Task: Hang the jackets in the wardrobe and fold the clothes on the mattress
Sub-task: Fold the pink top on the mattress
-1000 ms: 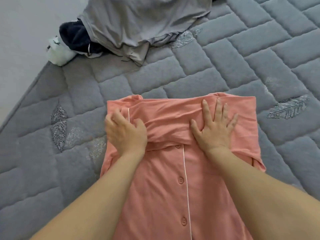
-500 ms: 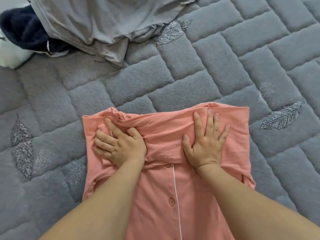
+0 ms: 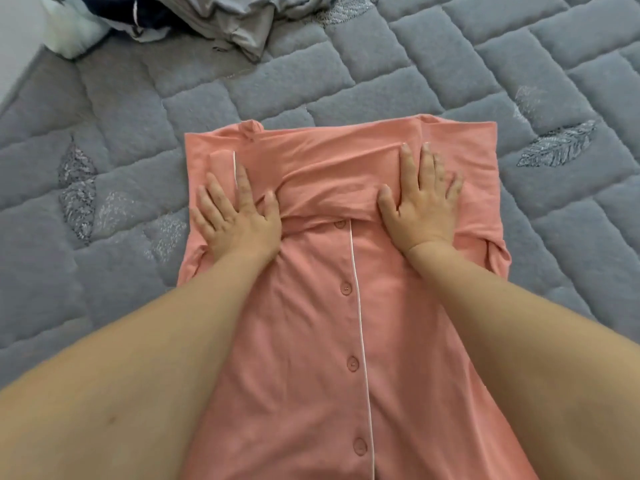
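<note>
A salmon-pink button-up pyjama shirt point(image 3: 311, 323) with white piping lies flat on the grey quilted mattress point(image 3: 433, 74), buttons facing up. Its far end is folded back toward me into a band. My left hand point(image 3: 235, 216) rests flat with fingers spread on the left part of that fold. On the right part of the fold my right hand point(image 3: 422, 199) presses flat, fingers spread. Neither hand grips the cloth.
A pile of grey clothes point(image 3: 235, 19) with a dark navy garment point(image 3: 145, 12) lies at the far left of the mattress, next to a white object point(image 3: 74, 36). The mattress's left edge meets a pale floor point(image 3: 14, 46).
My left hand has uncurled from a loose grip on the fold and now lies flat with fingers spread. The fold looks smoother. My right hand stays flat on the cloth.
</note>
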